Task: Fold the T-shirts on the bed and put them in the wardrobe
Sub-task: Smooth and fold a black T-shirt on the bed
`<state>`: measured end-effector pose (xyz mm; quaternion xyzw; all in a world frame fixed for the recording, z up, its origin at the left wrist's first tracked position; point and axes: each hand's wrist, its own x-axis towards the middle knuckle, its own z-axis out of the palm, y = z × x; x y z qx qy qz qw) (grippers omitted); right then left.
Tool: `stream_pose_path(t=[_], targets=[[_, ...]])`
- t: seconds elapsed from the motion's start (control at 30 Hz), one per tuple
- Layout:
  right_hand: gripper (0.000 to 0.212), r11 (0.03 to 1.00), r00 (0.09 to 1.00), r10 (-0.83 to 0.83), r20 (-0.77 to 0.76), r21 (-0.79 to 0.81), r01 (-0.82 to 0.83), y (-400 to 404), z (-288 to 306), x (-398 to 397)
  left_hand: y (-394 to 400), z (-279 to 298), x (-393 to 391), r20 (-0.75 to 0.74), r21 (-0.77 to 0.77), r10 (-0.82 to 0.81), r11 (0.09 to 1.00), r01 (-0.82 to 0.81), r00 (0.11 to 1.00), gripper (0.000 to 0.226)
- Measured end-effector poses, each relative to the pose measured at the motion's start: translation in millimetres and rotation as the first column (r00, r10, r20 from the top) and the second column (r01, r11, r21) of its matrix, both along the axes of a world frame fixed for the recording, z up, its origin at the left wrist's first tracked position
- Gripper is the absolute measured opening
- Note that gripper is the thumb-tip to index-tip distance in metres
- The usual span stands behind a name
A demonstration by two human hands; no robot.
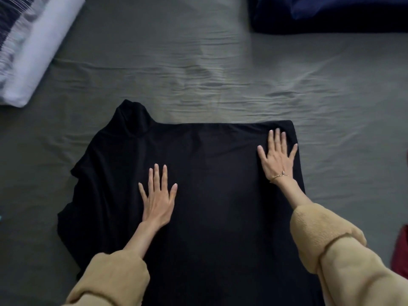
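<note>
A black T-shirt (212, 195) lies spread on the grey bed sheet (198, 74) in front of me. Its right edge is straight, as if folded in; its left side is rumpled, with a sleeve sticking out toward the far left. My left hand (157, 197) rests flat on the shirt left of its middle, fingers straight and spread. My right hand (278, 153) presses flat near the shirt's far right corner, fingers spread, a thin bracelet at the wrist. Both arms wear tan fleece sleeves.
A white pillow (37, 45) with a striped cover lies at the far left. A dark navy bundle of fabric (331, 14) sits at the far right. A piece of red cloth (400, 252) shows at the right edge.
</note>
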<state>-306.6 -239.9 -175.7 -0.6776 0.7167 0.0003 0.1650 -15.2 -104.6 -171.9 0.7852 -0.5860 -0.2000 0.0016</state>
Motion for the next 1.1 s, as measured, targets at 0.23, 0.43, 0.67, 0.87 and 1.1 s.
stream_pose_path(t=[0.23, 0.43, 0.67, 0.87, 1.1], targets=[[0.061, 0.988, 0.989, 0.136, -0.052, -0.061, -0.139, 19.0, 3.5, 24.3, 1.3, 1.7, 1.8, -0.024, -0.013, 0.006, 1.0, -0.006, 1.0, 0.062], [0.066, 0.925, 0.915, 0.377, 0.145, -0.111, -0.363, 94.4, 11.9, 93.5, 42.2, 8.6, 22.3, -0.063, -0.234, 0.183, 0.953, -0.192, 0.981, 0.061], [0.052, 0.785, 0.749, 0.61, 0.257, -0.072, -0.615, 166.9, 22.8, 195.9, 84.2, 19.7, 96.5, -0.099, -0.288, 0.546, 0.785, -0.549, 0.832, 0.048], [0.04, 0.793, 0.75, 0.598, 0.283, -0.074, -0.605, 182.7, 38.3, 271.5, 103.8, 29.1, 161.5, -0.185, -0.148, 0.769, 0.594, -0.791, 0.612, 0.05], [0.032, 0.887, 0.85, 0.459, 0.257, -0.081, -0.454, 165.3, 49.9, 359.5, 106.2, 28.2, 230.1, -0.592, 0.146, 0.63, 0.698, -0.701, 0.503, 0.038]])
